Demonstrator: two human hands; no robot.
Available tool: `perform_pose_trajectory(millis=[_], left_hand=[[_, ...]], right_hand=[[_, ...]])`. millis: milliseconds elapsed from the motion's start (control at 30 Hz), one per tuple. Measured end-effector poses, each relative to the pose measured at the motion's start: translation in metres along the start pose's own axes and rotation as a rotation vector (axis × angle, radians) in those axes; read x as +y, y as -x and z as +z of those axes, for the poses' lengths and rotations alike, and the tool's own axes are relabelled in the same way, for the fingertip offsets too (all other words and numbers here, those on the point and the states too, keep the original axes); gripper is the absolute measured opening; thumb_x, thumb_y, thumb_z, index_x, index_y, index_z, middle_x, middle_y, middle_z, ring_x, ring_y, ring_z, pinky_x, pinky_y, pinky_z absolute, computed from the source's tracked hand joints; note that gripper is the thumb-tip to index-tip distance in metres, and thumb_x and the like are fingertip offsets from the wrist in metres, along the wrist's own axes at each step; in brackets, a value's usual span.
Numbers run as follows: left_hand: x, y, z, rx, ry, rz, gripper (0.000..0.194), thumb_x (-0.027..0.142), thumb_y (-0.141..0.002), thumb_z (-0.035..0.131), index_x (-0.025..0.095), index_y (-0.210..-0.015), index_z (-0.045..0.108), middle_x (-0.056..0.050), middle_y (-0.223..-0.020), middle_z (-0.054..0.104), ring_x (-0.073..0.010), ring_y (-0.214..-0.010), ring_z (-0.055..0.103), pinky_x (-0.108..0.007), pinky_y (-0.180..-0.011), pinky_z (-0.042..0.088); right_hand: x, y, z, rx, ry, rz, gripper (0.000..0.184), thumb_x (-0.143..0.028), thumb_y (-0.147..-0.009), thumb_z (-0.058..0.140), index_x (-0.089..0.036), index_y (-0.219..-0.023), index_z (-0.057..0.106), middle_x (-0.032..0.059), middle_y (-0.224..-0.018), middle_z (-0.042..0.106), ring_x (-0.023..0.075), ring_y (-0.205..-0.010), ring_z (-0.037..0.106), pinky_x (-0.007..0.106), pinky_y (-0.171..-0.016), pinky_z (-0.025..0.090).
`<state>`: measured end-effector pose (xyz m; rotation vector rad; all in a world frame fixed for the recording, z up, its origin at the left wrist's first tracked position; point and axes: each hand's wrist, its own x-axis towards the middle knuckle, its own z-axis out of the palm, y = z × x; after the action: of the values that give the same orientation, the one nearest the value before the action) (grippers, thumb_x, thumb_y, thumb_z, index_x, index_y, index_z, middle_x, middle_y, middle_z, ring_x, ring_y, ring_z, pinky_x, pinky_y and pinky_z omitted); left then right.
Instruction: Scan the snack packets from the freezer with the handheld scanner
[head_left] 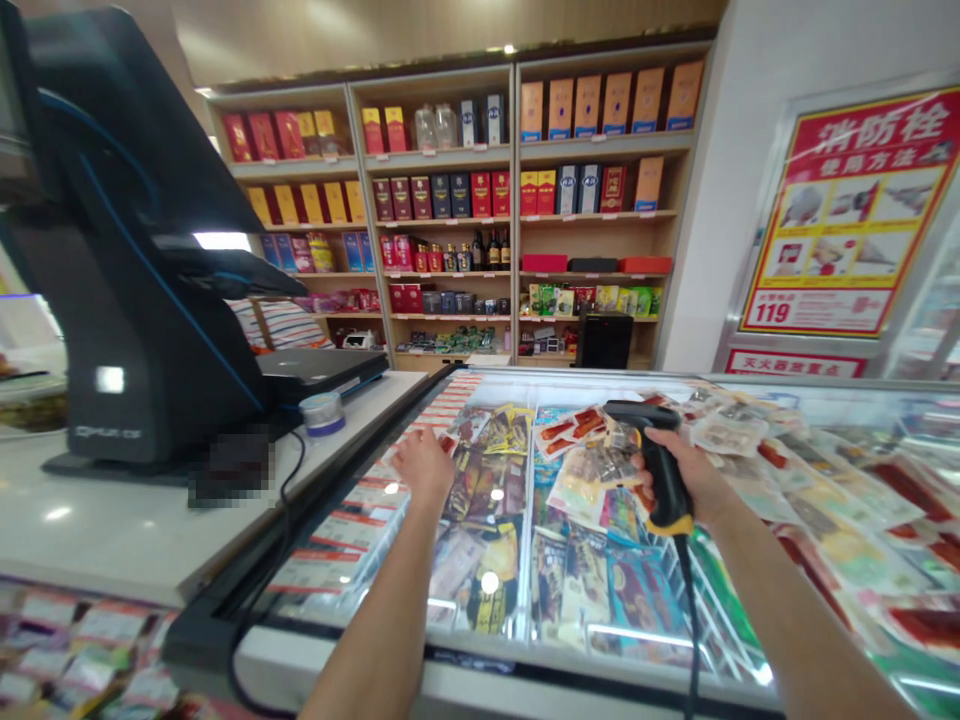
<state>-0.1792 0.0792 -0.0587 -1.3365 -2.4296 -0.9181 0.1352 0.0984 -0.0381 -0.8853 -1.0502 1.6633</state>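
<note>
My right hand [694,470] is wrapped round the grip of a black barcode scanner [654,455] with a yellow band; its head points left over the glass lid of a chest freezer [517,640]. A black cable hangs from the scanner's base. My left hand [424,462] rests knuckles-up on the glass near the freezer's left edge, fingers curled under and hidden. Under the glass lie several packets of frozen food [577,470].
A black checkout terminal [127,260] stands on a white counter [112,530] at the left, with a roll of tape [322,412] beside it. Wooden shelves [514,200] of boxed goods and bottles line the back wall. A red poster [847,210] hangs at the right.
</note>
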Motion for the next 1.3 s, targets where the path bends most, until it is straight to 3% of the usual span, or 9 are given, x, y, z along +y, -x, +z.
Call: perform_pose_trajectory(millis=[100,167,367,500,633,767,1000,1167,1300], left_hand=[[0.032,0.02,0.012,-0.017,0.032,0.122,0.041,0.035,-0.072,0.044,0.017,-0.109,0.044,-0.009,-0.107,0.051,-0.0236,-0.101,0.043,-0.034,-0.083,0.03],[0.063,0.044,0.025,-0.193,0.152,0.267,0.05,0.048,-0.069,0.044,0.016,-0.108,0.045,-0.01,-0.101,0.054,-0.0228,-0.096,0.047,-0.032,-0.079,0.035],[0.121,0.095,0.046,-0.366,0.244,0.43,0.076,0.059,-0.047,0.055,0.018,-0.11,0.042,-0.012,-0.107,0.051,-0.0291,-0.1,0.043,-0.041,-0.081,0.032],[0.101,0.078,0.04,-0.486,0.266,0.368,0.045,0.033,-0.051,0.06,0.016,-0.092,0.054,-0.012,-0.095,0.056,-0.0286,-0.097,0.045,-0.039,-0.08,0.033],[0.067,0.042,0.029,-0.531,0.38,0.288,0.042,0.02,-0.046,0.06,0.018,-0.087,0.056,-0.009,-0.091,0.059,-0.0268,-0.093,0.048,-0.034,-0.078,0.035],[0.046,0.017,0.02,-0.657,0.587,0.156,0.033,0.035,-0.058,0.052,0.018,-0.086,0.056,-0.005,-0.076,0.061,-0.0207,-0.075,0.056,-0.03,-0.065,0.041],[0.037,0.009,0.012,-0.852,0.858,0.019,0.05,0.052,-0.07,0.027,0.014,-0.088,0.056,-0.007,-0.067,0.062,-0.0173,-0.063,0.059,-0.03,-0.058,0.044],[0.04,0.011,0.02,-0.664,0.878,0.057,0.042,0.041,-0.067,0.045,0.015,-0.1,0.052,-0.007,-0.084,0.061,-0.0188,-0.077,0.057,-0.032,-0.067,0.043],[0.042,0.012,0.029,-0.395,0.82,0.167,0.066,0.014,-0.049,0.061,0.018,-0.112,0.042,-0.007,-0.113,0.047,-0.0229,-0.106,0.04,-0.035,-0.089,0.031]], right_hand=[[-0.002,0.0,-0.001,0.031,-0.003,-0.004,0.024,-0.036,-0.068,0.051,-0.018,-0.084,0.05,-0.0017,-0.053,0.055,0.0086,-0.037,0.046,0.022,-0.033,0.04],[-0.003,0.002,0.001,0.057,-0.001,0.003,0.025,-0.036,-0.067,0.052,-0.018,-0.084,0.05,-0.0017,-0.053,0.054,0.0086,-0.037,0.046,0.021,-0.033,0.039],[-0.003,0.003,0.004,0.06,0.023,0.052,0.022,-0.038,-0.067,0.052,-0.017,-0.07,0.047,-0.0029,-0.048,0.052,0.0081,-0.035,0.045,0.021,-0.032,0.038],[0.001,0.001,0.004,0.031,0.034,0.04,0.022,-0.038,-0.067,0.052,-0.017,-0.069,0.047,-0.0021,-0.051,0.054,0.0078,-0.037,0.046,0.021,-0.033,0.039],[0.006,0.001,0.008,0.012,0.059,0.05,0.022,-0.038,-0.067,0.052,-0.017,-0.071,0.049,-0.0022,-0.051,0.054,0.008,-0.037,0.047,0.02,-0.033,0.039],[0.011,0.003,0.016,-0.044,0.099,0.086,0.023,-0.039,-0.068,0.05,-0.016,-0.067,0.049,-0.0012,-0.05,0.055,0.008,-0.036,0.047,0.021,-0.033,0.039],[0.016,0.008,0.029,-0.139,0.164,0.135,0.031,-0.041,-0.07,0.045,-0.013,-0.061,0.052,-0.0004,-0.043,0.051,0.0075,-0.034,0.045,0.02,-0.034,0.039],[0.015,0.014,0.036,-0.143,0.146,0.125,0.03,-0.038,-0.072,0.044,-0.013,-0.058,0.052,0.0005,-0.044,0.052,0.0072,-0.034,0.044,0.019,-0.034,0.039],[0.013,0.016,0.038,-0.124,0.125,0.146,0.028,-0.036,-0.073,0.043,-0.013,-0.06,0.052,0.0007,-0.043,0.052,0.0076,-0.033,0.044,0.019,-0.033,0.038]])
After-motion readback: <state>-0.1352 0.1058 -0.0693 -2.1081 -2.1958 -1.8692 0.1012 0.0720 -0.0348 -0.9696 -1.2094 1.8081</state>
